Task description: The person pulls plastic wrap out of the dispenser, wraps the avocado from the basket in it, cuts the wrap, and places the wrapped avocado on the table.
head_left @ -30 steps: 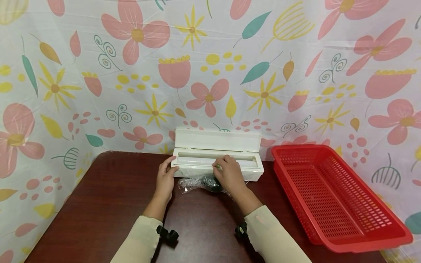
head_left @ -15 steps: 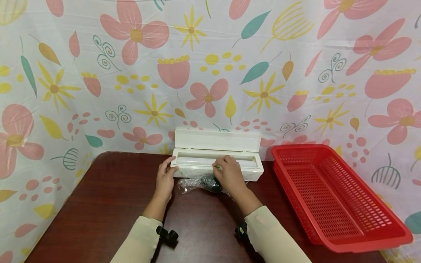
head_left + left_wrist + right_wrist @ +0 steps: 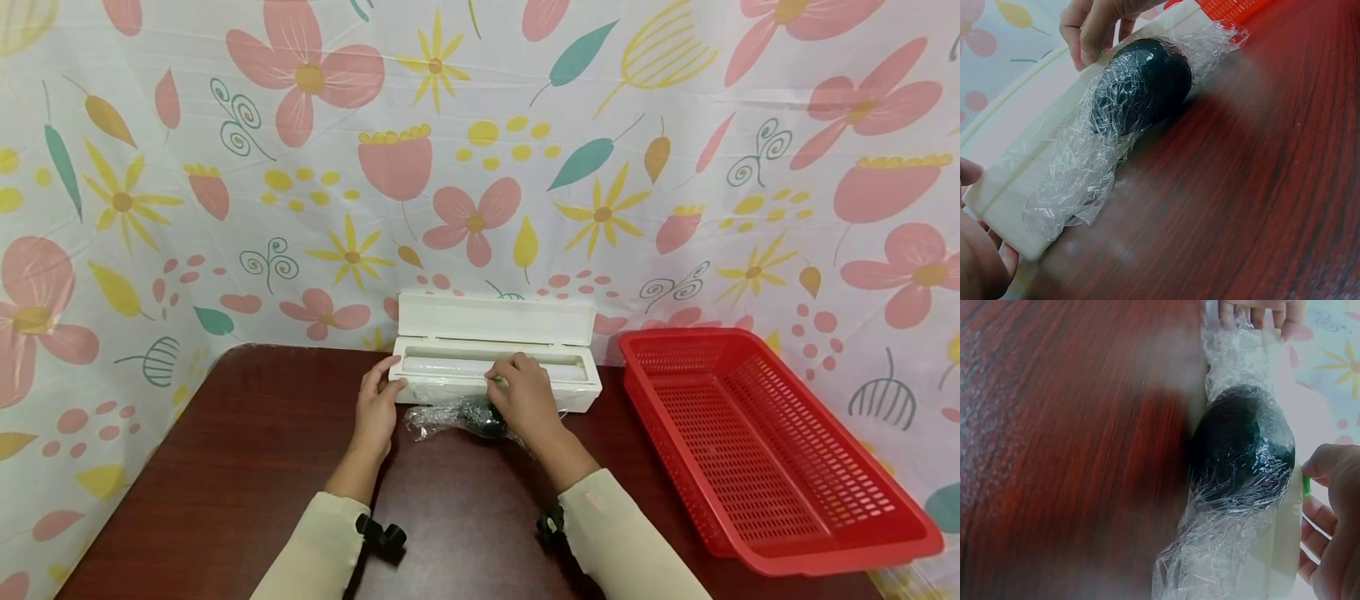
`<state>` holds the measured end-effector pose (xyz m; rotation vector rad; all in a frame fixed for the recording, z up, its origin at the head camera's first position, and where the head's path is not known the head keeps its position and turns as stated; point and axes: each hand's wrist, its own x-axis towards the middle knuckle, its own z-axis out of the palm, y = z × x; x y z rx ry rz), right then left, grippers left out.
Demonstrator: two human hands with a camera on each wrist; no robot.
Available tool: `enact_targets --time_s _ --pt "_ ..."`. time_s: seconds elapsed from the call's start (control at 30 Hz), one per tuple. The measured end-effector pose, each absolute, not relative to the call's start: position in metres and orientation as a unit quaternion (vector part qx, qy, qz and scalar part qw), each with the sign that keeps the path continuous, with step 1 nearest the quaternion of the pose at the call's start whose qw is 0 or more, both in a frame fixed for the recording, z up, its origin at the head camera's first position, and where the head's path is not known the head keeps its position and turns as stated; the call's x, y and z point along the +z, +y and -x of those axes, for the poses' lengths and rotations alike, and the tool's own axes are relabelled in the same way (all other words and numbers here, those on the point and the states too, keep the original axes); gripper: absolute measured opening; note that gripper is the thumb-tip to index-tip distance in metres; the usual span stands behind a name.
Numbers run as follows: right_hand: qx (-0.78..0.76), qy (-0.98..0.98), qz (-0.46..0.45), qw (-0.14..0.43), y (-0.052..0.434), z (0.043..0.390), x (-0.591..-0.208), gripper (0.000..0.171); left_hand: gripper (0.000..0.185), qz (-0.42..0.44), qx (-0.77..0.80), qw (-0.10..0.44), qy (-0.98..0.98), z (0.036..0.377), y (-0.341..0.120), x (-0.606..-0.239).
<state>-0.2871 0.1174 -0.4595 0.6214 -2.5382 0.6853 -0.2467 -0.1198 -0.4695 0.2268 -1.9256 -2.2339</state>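
Observation:
A white cling film dispenser (image 3: 420, 390) stands at the back of the table with its lid (image 3: 495, 321) raised. Inside lies a pale film roll (image 3: 450, 367). My left hand (image 3: 377, 412) grips the dispenser's left end, thumb and fingers on either side. At the front rim, my right hand (image 3: 525, 400) pinches a small green slider cutter (image 3: 1306, 484), mostly hidden by the fingers. Against the dispenser's front rests a dark, blackish-green oval thing (image 3: 1160, 81), bundled in crumpled cling film (image 3: 1085, 169). Its exact kind is unclear; film covers much of it.
To the right, a red plastic basket (image 3: 840, 546) sits at a slant on the dark wooden table (image 3: 262, 467). A floral sheet (image 3: 480, 125) hangs right behind the dispenser. Black camera mounts (image 3: 382, 533) are strapped at the wrists.

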Motion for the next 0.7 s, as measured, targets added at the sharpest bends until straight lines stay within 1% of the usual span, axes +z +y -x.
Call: enact_targets --time_s 0.23,0.47,0.7 --pt "0.249 -0.917 -0.222 0.218 0.119 0.288 -0.460 0.006 0.043 -0.076 -0.752 0.093 -0.648 0.248 -0.120 -0.471" --pt "0.244 -0.922 -0.213 0.213 0.120 0.291 -0.462 0.006 0.041 -0.073 -0.747 0.122 -0.649 0.267 -0.122 -0.504" --pt "0.239 -0.923 -0.206 0.220 0.120 0.290 -0.463 0.005 0.041 -0.076 -0.749 0.127 -0.646 0.267 -0.121 -0.504"
